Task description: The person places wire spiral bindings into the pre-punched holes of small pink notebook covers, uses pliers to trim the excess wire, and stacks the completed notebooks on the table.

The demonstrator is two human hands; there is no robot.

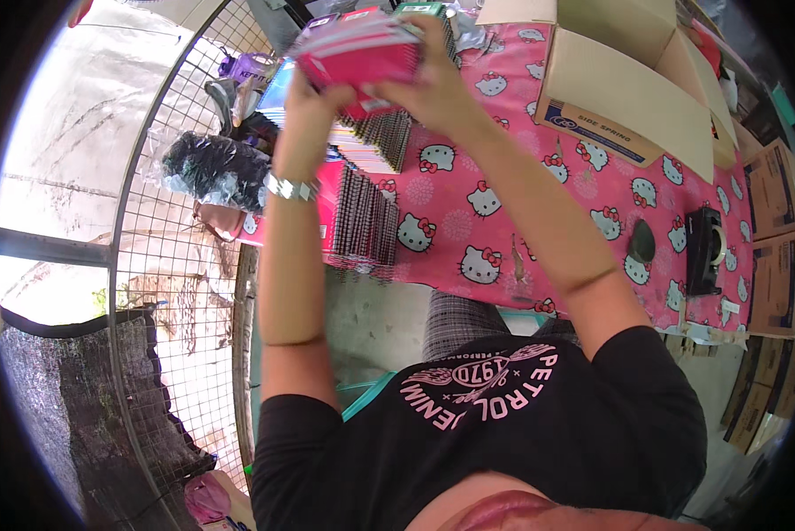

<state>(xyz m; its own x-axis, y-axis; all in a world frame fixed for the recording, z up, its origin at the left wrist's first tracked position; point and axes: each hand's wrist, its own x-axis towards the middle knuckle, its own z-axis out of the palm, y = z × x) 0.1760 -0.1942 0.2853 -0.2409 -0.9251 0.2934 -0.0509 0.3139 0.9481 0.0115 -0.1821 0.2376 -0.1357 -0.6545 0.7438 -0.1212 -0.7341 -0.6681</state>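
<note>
Head view. Both hands are raised over the far edge of the table (pixel 503 221), which carries a pink cartoon-cat cloth. The left hand (pixel 304 106) and right hand (pixel 433 84) are each closed on one pink stack (pixel 357 53) of flat packs, held between them, clear of the table. The left wrist carries a watch (pixel 291 188).

Step in hand, as judged: the stack is being squared up or lifted for transfer. The next move calls for an even two-handed grip so that the packs do not fan out.

Below the hands, rows of spiral-bound books (pixel 366 221) stand on edge on the table.

Containers: an open carton (pixel 627 88) stands at the far right of the table; its contents are not visible. A clear bag (pixel 207 168) of dark items lies by the wire mesh (pixel 176 265). A black tape dispenser (pixel 705 252) sits near the table's right end.
</note>
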